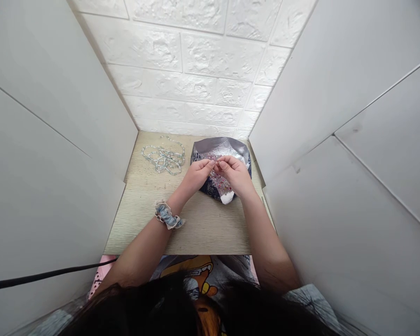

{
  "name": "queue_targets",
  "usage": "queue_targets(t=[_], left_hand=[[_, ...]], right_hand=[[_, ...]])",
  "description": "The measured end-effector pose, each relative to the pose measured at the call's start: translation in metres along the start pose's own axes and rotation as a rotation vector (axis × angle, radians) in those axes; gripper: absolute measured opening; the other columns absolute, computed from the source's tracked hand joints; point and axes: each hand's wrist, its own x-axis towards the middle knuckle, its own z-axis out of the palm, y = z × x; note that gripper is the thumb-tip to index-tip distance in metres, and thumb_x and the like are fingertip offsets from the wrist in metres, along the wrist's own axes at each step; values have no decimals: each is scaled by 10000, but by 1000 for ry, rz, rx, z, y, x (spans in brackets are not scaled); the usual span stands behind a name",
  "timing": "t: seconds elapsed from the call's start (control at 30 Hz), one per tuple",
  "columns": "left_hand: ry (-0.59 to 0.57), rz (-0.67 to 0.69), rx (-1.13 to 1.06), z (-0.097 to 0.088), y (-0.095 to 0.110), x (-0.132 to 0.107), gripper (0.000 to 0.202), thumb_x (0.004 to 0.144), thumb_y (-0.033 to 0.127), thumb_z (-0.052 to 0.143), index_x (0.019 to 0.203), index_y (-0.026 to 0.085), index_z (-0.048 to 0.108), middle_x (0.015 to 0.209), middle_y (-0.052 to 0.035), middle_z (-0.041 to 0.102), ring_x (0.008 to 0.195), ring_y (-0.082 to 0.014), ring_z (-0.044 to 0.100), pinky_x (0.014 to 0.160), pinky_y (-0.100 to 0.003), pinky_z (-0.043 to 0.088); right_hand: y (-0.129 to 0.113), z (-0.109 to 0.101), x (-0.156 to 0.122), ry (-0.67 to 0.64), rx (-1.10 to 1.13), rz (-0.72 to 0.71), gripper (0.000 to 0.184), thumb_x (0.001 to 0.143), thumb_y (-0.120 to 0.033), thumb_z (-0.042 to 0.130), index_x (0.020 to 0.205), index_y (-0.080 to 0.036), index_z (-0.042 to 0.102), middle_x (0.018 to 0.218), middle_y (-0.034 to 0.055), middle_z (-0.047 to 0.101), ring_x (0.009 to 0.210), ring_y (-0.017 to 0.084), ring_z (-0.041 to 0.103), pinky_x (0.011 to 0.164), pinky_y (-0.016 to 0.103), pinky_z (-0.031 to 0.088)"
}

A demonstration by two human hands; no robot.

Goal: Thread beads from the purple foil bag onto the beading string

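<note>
Over a dark-patterned bag [213, 190] with a silver lining, my left hand [199, 172] and my right hand [235, 173] meet, fingertips almost touching. Both are closed in a pinch, and whatever sits between the fingertips is too small to make out. Many small pink and multicoloured beads [224, 183] lie in the bag beneath them. A white patch [227, 198] shows at the bag's near edge. Left of the hands, a loose coil of pale green and white beaded strands [165, 159] rests on the wooden tabletop [203, 228].
A white brick-patterned wall [196, 84] stands behind the tabletop. White panels close in on the left [56, 116] and right [336, 102]. A black cable [52, 274] runs in at lower left. My left wrist wears a blue scrunchie [168, 216].
</note>
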Motion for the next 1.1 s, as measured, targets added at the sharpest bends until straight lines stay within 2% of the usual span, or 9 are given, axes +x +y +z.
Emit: queue_targets(t=[0.2,0.33,0.47,0.8,1.1], left_hand=[[-24,10,-64,0,-2,-1,333,762,437,449,602,148,489,421,69,263,397,-53,253,404,-200,218],[-42,7,-68,0,-4,0,329,769,434,436,602,152,467,420,73,252,381,-50,221,394,-210,175],[-45,15,-32,0,-4,0,332,777,427,420,593,154,460,430,66,271,393,-53,236,412,-215,203],[-12,-16,95,0,-2,-1,350,766,453,401,581,162,458,446,44,317,470,-85,340,477,-227,292],[12,-8,132,0,-1,0,354,769,446,387,568,161,447,477,25,381,538,-99,409,523,-222,338]], right_hand=[[-1,2,-1,-24,-71,-7,145,668,-289,603,742,-178,545,657,-24,546,651,81,525,712,265,465],[-2,3,-2,2,-159,-30,123,685,-279,576,746,-176,546,662,-13,558,656,94,533,712,287,475],[-1,3,-3,0,-255,-90,111,703,-274,549,757,-177,559,658,-9,562,653,103,538,707,295,478],[2,1,-4,30,-400,-128,111,731,-270,516,791,-196,574,693,-1,589,687,126,564,731,319,484],[3,2,-5,29,-383,-138,106,740,-258,504,799,-198,569,711,-1,591,695,126,571,720,315,486]])
